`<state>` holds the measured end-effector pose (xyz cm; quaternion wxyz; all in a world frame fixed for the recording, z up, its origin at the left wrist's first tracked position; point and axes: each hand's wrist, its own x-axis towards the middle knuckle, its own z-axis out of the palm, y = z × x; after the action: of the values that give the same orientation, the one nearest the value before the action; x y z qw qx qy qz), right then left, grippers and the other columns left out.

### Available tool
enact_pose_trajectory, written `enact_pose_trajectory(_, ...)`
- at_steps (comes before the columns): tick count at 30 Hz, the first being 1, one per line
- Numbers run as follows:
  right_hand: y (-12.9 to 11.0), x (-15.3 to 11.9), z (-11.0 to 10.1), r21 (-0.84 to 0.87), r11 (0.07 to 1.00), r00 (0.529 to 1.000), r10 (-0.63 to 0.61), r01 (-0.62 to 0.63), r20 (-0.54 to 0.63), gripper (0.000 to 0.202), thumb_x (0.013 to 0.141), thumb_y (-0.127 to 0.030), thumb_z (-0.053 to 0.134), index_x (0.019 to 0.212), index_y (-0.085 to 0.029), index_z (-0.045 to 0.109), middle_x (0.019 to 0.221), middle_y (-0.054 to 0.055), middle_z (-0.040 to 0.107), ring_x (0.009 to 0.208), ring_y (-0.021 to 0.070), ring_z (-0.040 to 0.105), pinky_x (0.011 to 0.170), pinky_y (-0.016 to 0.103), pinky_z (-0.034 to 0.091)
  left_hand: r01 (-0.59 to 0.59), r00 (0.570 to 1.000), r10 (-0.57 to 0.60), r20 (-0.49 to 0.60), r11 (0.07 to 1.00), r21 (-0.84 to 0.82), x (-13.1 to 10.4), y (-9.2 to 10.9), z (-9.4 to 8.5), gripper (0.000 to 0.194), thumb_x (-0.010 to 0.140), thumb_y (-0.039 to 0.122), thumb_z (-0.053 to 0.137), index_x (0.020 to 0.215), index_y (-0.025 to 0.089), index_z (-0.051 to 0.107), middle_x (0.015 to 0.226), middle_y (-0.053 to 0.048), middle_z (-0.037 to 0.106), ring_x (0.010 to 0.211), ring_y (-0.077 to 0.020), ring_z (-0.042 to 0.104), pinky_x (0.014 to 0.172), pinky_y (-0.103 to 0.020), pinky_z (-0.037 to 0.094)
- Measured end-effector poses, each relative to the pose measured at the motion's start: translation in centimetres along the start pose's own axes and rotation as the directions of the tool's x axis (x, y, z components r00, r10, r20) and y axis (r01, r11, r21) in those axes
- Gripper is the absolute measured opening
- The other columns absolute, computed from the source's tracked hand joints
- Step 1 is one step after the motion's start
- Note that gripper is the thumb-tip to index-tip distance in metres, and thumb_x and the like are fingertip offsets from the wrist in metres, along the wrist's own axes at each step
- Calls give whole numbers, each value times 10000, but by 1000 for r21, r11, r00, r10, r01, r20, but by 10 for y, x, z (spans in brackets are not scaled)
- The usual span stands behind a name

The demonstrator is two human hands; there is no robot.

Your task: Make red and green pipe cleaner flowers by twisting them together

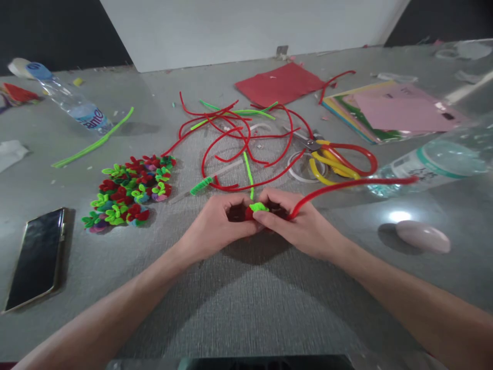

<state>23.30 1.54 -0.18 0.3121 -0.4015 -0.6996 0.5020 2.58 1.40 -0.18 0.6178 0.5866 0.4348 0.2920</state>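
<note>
1. Grip, left hand [210, 223]: fingers curled nearly closed, holding the left side of the small red and bright-green fuzzy piece [259, 207].
2. Grip, right hand [304, 221]: closed at the same piece, thumb against its green part. One long red fuzzy stem [346, 184] extends from this hand; its outer end overlaps the clear plastic bottle with a green-edged label [423, 164] in view.
3. Position: the piece is between both hands, at the near side of the loose red stems [249, 139] on the grey desk [239, 308]. The cluster of red and green fuzzy flowers [121, 195] lies to the left.
4. Step in hand (judgement): bending or twisting the piece by fingertip. The next move calls for a steady left pinch and controlled right-hand tension on the long stem.
5. Visibility limits: fingers cover the underside and any join. Attachment of the upright bright-green stem [249, 174] cannot be confirmed. The lower forearms are cut off by the frame.
</note>
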Motion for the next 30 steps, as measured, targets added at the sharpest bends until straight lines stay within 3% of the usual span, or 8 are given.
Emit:
enact_pose_trajectory(6,3,1,-1,238,971,999,4,-14,43,242,1050,-395,643,914,-195,646,836,-7,617,706,121,556,610,252,448,4,1000,-8,-11,929,-371,0,-1,1,216,795,269,872,830,173,682,829,-2,674,733,-125,621,670,-234,518)
enact_pose_trajectory(9,3,1,0,301,953,999,2,-18,53,272,1036,-434,666,904,-197,641,852,5,638,711,128,580,612,257,483,48,999,-46,15,897,-439,-1,0,1,250,772,297,892,805,172,679,815,-7,664,717,-127,608,663,-238,508)
enact_pose_trajectory(15,-1,1,2,197,980,1000,-25,21,17,304,999,-442,718,837,-195,650,788,-3,597,682,124,510,579,252,423,49,999,-36,38,904,-425,-4,1,0,324,903,406,815,754,156,672,766,-6,589,704,-112,516,656,-219,421)
enact_pose_trajectory(21,1,1,1,360,933,999,-26,11,34,240,1017,-398,694,879,-209,640,851,9,643,713,137,589,615,264,513,43,999,-46,7,862,-505,-3,-4,5,366,893,519,787,823,181,666,838,-24,602,758,-150,557,725,-268,499)
enact_pose_trajectory(27,3,1,0,117,989,995,-96,93,14,272,990,-386,734,822,-200,627,742,-24,561,676,120,483,591,252,387,-83,993,95,63,982,-170,-2,0,-2,331,942,438,778,775,166,690,776,3,577,749,-136,504,731,-254,422)
enact_pose_trajectory(30,1,1,0,188,980,998,-63,58,24,267,1015,-385,700,834,-201,630,758,-18,574,680,122,510,596,251,422,-65,994,87,61,951,-303,-3,0,2,291,958,432,763,832,172,726,811,-11,603,768,-140,534,741,-252,437)
